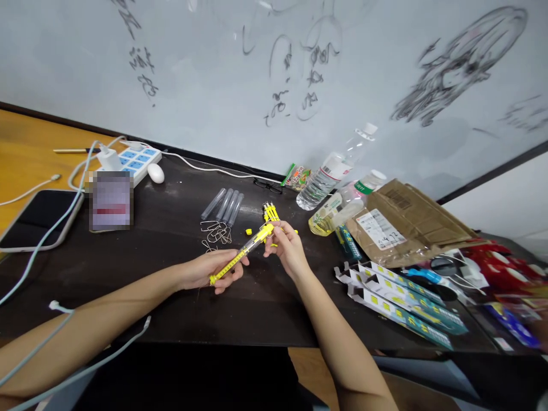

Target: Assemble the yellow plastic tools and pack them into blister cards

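Observation:
A slim yellow-and-clear syringe-like tube (242, 256) slants between my two hands above the dark table. My left hand (214, 268) is closed around its lower yellow part, which carries fine marks. At the upper end, the fingers of my right hand (285, 244) pinch the yellow head. Just beyond lie several yellow parts with metal tips (270, 211), partly hidden by my right hand. A small yellow cap (249, 232) rests beside them. Several clear tubes (230, 205) lie side by side farther left, with a heap of bent wire pieces (217, 233) in front of them.
Two plastic bottles (323, 178) stand at the back right near a cardboard parcel (398, 220). Opened long boxes (398, 302) lie to the right. On the left are a phone (40, 220), a power strip (139, 162) and loose cables. A whiteboard (205, 85) rises behind the table.

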